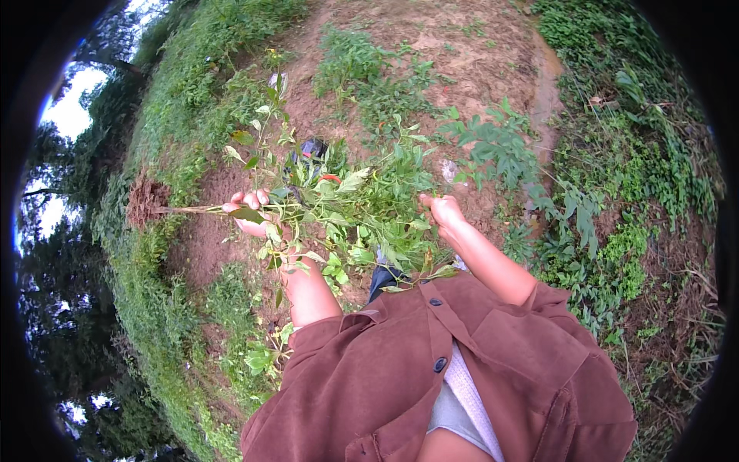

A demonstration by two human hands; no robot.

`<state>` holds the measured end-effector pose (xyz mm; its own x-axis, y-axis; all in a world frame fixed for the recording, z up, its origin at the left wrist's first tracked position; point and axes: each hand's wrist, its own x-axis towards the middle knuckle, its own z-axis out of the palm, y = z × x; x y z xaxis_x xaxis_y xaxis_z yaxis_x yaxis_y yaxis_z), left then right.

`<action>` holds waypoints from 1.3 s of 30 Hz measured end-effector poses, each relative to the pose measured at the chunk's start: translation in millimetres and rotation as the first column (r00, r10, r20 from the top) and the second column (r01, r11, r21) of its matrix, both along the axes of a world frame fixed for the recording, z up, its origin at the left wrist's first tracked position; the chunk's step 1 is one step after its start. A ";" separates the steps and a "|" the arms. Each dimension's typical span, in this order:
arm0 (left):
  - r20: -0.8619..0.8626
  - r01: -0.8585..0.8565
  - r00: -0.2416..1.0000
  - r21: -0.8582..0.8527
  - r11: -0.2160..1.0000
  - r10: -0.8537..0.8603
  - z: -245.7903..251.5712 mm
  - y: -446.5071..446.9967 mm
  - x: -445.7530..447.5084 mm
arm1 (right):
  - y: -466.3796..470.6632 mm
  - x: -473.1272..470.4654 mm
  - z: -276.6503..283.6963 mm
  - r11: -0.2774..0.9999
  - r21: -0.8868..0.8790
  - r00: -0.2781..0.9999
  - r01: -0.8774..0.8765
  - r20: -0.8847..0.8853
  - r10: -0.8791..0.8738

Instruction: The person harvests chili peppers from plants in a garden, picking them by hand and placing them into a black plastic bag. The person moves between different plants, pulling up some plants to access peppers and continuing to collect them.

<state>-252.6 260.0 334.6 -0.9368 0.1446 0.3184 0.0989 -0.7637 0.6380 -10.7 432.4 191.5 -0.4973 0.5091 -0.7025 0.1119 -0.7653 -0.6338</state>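
Note:
An uprooted chili pepper plant [398,199] lies sideways in front of my chest, its leafy top to the right. My left hand [254,222] is closed around its bare stem [193,210], just to the right of the brown, soil-covered root ball [147,203]. A red chili [329,178] shows among the leaves near the middle. At the right edge of the foliage, my right hand [445,212] has its fingers curled in on the plant. Leaves hide its fingertips, so exactly which part they pinch is unclear.
Beyond the plant, a black plastic bag [312,151] is partly covered by leaves. Low green plants [352,60] grow from the reddish soil [450,34]. A narrow muddy, wet channel [544,86] runs along the right, beside dense weeds [646,144]. Trees [58,300] stand at far left.

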 end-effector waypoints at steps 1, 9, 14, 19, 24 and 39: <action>-0.014 0.040 0.999 0.006 0.999 -0.040 -3.4 2.9 -1.3 | 1.5 0.1 -9.3 0.998 0.003 0.998 0.061 0.030 -0.061; 0.024 0.217 0.975 0.068 0.974 -0.219 -4.1 1.6 -7.6 | 35.2 37.5 -34.5 0.972 -0.229 0.962 0.060 -0.248 -0.118; 0.117 0.010 0.993 -0.056 0.998 -0.003 -0.4 7.1 -5.3 | 42.2 19.4 -4.3 0.951 -0.261 0.914 -0.164 -0.402 0.047; 0.043 0.244 0.969 0.019 0.970 -0.245 -9.3 -7.2 -18.1 | 31.7 8.8 56.3 0.971 -0.129 0.973 -0.201 -0.140 0.182; 0.112 0.128 0.986 -0.038 0.991 -0.123 -4.2 1.4 -10.5 | 47.1 -0.3 -12.6 0.721 -0.321 0.777 -0.614 -0.405 0.482; 0.104 0.159 0.982 0.001 0.987 -0.159 4.5 -4.5 -2.1 | 24.0 -0.4 41.3 0.860 0.062 0.808 -0.507 -0.312 0.499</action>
